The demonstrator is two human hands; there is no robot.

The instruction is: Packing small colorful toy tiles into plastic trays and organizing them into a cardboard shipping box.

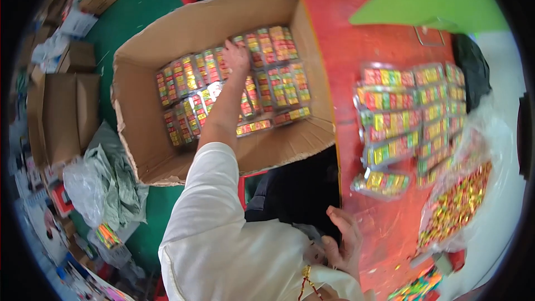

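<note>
My left hand (237, 58) reaches deep into a large open cardboard box (217, 19). Its fingers bend down onto the far row of clear plastic packs (287, 86) filled with small red, yellow and green pieces. The fingertips are partly hidden, so whether they grip a pack is unclear. The packs lie side by side in rows, and glare whitens a few near my forearm. My right hand (344, 239) hangs near my body by the red table's edge, thumb and fingers apart, with nothing seen in it.
More filled packs (390, 117) lie in columns on the red table (334, 28). Beside them a clear bag (457, 206) holds many small shiny pieces. A green sheet (434, 0) overhangs the far end. Left, on the green floor, are plastic bags (106, 184) and cartons (69, 114).
</note>
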